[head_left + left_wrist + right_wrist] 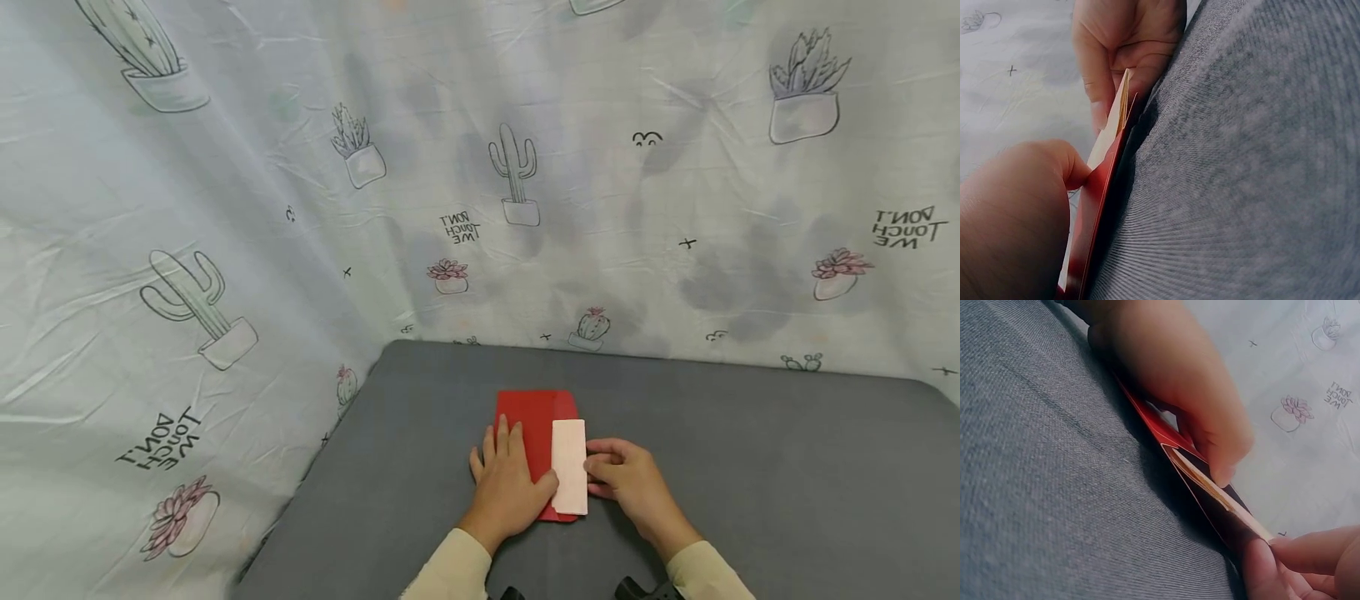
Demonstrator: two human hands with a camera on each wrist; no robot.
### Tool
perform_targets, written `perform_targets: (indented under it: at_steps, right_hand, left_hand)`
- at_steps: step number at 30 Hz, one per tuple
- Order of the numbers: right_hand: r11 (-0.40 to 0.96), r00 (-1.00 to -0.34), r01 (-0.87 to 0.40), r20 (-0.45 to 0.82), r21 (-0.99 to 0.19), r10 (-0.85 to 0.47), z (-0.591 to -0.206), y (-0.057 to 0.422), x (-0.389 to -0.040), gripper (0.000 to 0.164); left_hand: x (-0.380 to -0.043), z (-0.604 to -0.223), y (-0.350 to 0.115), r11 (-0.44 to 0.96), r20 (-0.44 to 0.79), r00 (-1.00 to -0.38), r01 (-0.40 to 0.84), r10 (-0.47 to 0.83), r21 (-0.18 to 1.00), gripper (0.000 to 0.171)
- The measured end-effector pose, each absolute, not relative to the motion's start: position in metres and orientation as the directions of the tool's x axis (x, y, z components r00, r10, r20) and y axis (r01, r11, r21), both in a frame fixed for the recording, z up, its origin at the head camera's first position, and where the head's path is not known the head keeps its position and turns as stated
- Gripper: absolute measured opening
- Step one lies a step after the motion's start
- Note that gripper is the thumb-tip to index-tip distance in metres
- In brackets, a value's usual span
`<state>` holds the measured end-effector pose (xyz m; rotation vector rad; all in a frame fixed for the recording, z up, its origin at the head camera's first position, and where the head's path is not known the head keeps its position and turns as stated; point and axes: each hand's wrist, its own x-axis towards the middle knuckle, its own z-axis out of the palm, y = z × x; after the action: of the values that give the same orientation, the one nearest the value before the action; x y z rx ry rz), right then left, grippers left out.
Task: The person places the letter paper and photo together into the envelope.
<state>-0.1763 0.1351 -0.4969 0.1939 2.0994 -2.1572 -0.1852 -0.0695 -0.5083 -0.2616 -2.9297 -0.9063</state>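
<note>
A red paper envelope (pixel 534 412) lies on the grey tabletop. My left hand (pixel 508 492) rests on its left part with the fingers spread, the thumb reaching to the edge of a folded pale pink paper (pixel 570 467). This paper overlaps the envelope's right side, and its stacked layers show edge-on in the right wrist view. My right hand (pixel 637 487) pinches the paper's right edge between thumb and fingers. Seen from the left wrist, the folded paper (pixel 1113 128) stands out past the envelope (pixel 1100 200) toward the right hand (pixel 1129 37).
The grey cloth-covered table (pixel 750 458) extends around both hands, its far edge running along a white curtain (pixel 600 167) printed with potted cacti. More of the same curtain (pixel 90 333) hangs on the left. Dark wrist gear (pixel 645 590) shows at the bottom edge.
</note>
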Motion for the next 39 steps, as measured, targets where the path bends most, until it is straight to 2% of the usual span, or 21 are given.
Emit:
perform_targets:
  at_steps: [20,29,39]
  right_hand:
    - [0.031,-0.990,0.136,-0.135,-0.990,0.045,-0.494,0.115,-0.168,0.030]
    - [0.037,-0.981,0.193,-0.193,-0.980,0.025,-0.489,0.121,-0.167,0.037]
    - [0.032,-0.988,0.145,-0.143,-0.989,0.060,-0.489,0.114,-0.167,0.028]
  left_hand:
    - [-0.185,-0.507,-0.068,0.826,0.109,-0.985,0.172,0.135,0.536,0.088]
    - [-0.185,-0.506,-0.067,0.825,0.106,-0.985,0.173,0.138,0.539,0.087]
    - [-0.184,-0.505,-0.068,0.825,0.123,-0.982,0.186,0.143,0.534,0.088]
